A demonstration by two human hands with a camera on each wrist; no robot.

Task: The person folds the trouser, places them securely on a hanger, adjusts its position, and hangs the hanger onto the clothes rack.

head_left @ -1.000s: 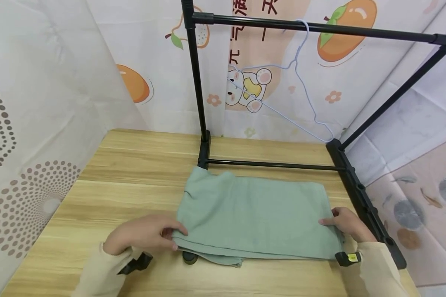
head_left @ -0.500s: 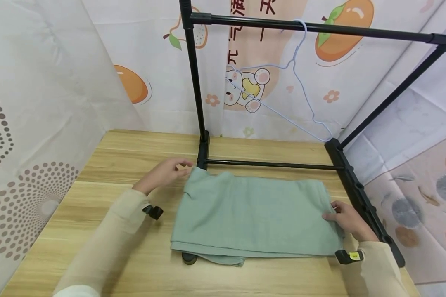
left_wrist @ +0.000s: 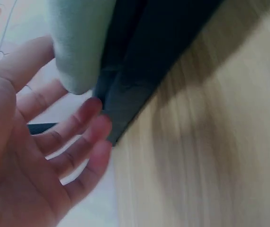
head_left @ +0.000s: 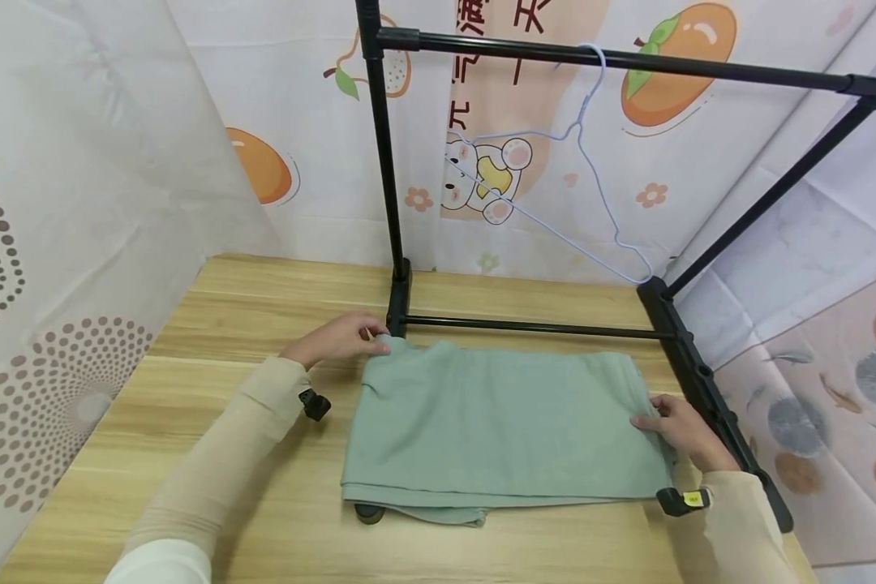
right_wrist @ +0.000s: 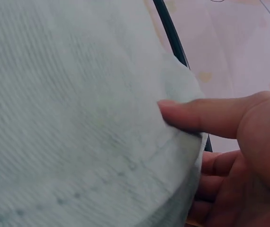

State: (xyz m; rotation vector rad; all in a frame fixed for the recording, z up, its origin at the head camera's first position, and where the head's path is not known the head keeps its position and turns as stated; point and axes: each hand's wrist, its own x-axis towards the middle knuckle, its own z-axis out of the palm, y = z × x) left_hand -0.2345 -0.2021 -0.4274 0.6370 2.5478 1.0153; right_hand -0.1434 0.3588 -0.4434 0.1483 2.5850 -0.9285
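Observation:
A folded sage-green cloth with layered front edges lies across the base of a black rack. At its far left corner my left hand pinches the fabric; in the left wrist view, the thumb and index finger of this hand are on either side of the cloth fold, the other fingers loosely bent. My right hand grips the right edge. Seen from the right wrist, the thumb lies on top of the stitched cloth with the fingers curled beneath.
The black rack stands on the wooden table, its side feet running forward. A pale blue wire hanger hangs from the top bar. One round foot end shows under the cloth's front left. Printed curtains enclose the table.
My left hand let go of the cloth's front left corner, moved away to the far left corner and took hold there. The right hand stays at the right edge.

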